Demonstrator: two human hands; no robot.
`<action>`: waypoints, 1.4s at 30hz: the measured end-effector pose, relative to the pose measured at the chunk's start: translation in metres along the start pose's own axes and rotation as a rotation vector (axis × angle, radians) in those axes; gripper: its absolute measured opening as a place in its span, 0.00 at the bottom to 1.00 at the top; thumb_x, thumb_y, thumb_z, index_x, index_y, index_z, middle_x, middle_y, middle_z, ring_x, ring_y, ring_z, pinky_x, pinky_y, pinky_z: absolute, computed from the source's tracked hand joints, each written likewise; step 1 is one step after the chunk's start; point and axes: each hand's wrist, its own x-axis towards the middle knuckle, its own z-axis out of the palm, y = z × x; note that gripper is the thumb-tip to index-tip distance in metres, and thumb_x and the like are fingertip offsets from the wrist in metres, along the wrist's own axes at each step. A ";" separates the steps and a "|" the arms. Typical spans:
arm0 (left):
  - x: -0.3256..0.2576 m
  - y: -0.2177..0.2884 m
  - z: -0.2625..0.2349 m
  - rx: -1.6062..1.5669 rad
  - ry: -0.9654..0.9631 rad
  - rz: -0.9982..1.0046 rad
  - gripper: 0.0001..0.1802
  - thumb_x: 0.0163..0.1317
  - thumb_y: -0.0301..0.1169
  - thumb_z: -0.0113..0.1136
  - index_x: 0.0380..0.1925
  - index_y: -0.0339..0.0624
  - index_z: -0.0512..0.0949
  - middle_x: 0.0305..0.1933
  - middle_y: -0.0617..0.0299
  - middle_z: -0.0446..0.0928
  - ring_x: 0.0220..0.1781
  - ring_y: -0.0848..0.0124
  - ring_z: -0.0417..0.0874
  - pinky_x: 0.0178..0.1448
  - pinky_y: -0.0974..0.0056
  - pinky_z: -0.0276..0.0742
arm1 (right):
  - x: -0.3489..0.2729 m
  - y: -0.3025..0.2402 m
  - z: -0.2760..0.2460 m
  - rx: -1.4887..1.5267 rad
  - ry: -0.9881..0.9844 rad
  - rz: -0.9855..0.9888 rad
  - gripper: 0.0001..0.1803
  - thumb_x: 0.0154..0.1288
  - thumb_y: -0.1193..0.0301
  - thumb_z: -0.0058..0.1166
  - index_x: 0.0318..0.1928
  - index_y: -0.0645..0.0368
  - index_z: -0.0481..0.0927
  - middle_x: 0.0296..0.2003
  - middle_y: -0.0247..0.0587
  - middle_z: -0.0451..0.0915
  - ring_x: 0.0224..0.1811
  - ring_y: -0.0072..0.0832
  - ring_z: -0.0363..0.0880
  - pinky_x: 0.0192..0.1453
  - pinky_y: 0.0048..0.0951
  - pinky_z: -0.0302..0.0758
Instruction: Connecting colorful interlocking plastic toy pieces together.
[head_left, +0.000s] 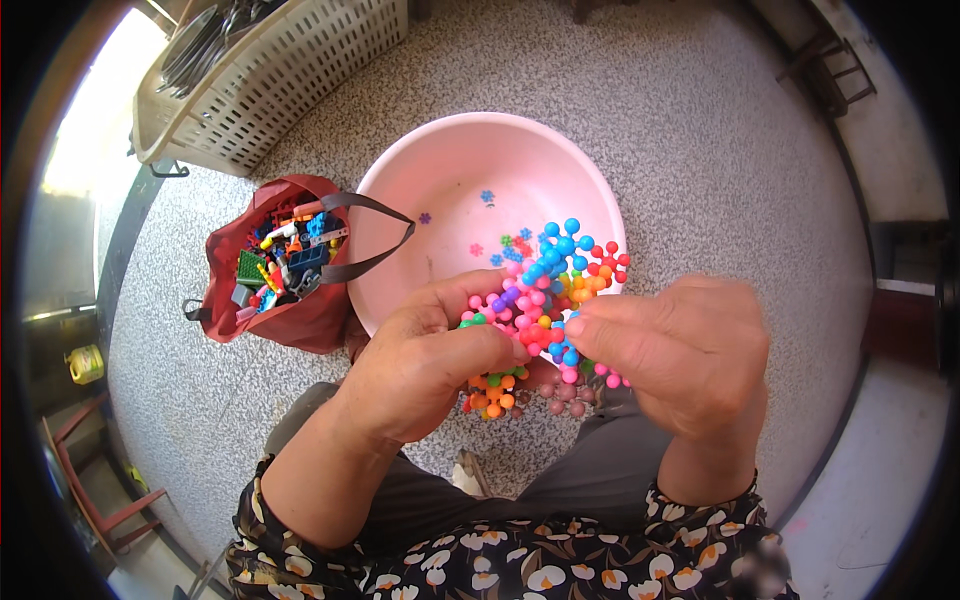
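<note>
Between my two hands is a cluster of joined ball-tipped plastic snowflake connectors (530, 310) in pink, blue, orange, red, green and purple. My left hand (430, 345) grips its left side, thumb laid over the pieces. At its right side, my right hand (680, 350) pinches a blue connector (563, 345) between thumb and fingers; part of that piece is hidden. The cluster is held above the near rim of a large pink basin (470, 160). Inside the basin lie several loose connectors (515, 247), small and in blue, pink, green and red.
Left of the basin stands a red bag (270, 270) full of mixed building blocks, its dark strap over the basin's rim. A cream perforated basket (270, 90) sits at the upper left. A wooden chair (100, 490) and a yellow jug (86, 364) are at the far left.
</note>
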 end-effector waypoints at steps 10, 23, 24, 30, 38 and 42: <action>-0.001 0.003 -0.004 -0.010 -0.106 -0.013 0.19 0.52 0.19 0.51 0.47 0.29 0.70 0.41 0.53 0.77 0.39 0.68 0.80 0.48 0.66 0.76 | 0.002 -0.001 -0.001 0.024 0.038 0.016 0.09 0.42 0.72 0.55 0.29 0.59 0.80 0.25 0.37 0.80 0.18 0.24 0.74 0.19 0.22 0.67; 0.002 -0.003 -0.003 0.098 -0.046 -0.010 0.21 0.52 0.19 0.49 0.48 0.27 0.70 0.41 0.54 0.77 0.39 0.69 0.81 0.46 0.68 0.74 | 0.002 -0.006 -0.005 -0.052 -0.044 -0.014 0.11 0.40 0.72 0.56 0.29 0.59 0.79 0.25 0.37 0.79 0.18 0.24 0.75 0.19 0.21 0.67; 0.001 -0.002 -0.002 0.086 -0.071 -0.024 0.22 0.51 0.19 0.49 0.49 0.27 0.69 0.40 0.54 0.78 0.39 0.69 0.81 0.46 0.69 0.74 | 0.002 -0.006 -0.004 -0.053 -0.047 0.001 0.11 0.40 0.72 0.56 0.29 0.59 0.80 0.25 0.37 0.79 0.18 0.24 0.75 0.19 0.21 0.67; -0.001 0.000 -0.003 -0.002 -0.147 -0.030 0.25 0.51 0.20 0.47 0.54 0.27 0.65 0.44 0.51 0.76 0.42 0.66 0.81 0.48 0.67 0.74 | 0.002 -0.006 -0.005 0.066 -0.020 0.073 0.11 0.41 0.75 0.55 0.31 0.59 0.80 0.25 0.37 0.80 0.19 0.27 0.77 0.20 0.23 0.70; -0.003 -0.002 -0.016 -0.185 -0.148 -0.077 0.25 0.55 0.25 0.48 0.54 0.27 0.64 0.47 0.49 0.75 0.49 0.62 0.78 0.54 0.66 0.72 | 0.000 -0.003 0.003 0.344 0.080 0.297 0.09 0.42 0.80 0.58 0.29 0.59 0.82 0.24 0.41 0.81 0.25 0.30 0.82 0.27 0.24 0.77; -0.001 0.000 -0.017 -0.095 -0.155 -0.006 0.25 0.56 0.26 0.49 0.55 0.28 0.65 0.47 0.52 0.75 0.48 0.68 0.77 0.52 0.67 0.72 | 0.002 0.002 0.000 0.518 0.080 0.354 0.08 0.44 0.81 0.61 0.29 0.60 0.82 0.25 0.41 0.82 0.27 0.28 0.82 0.29 0.23 0.77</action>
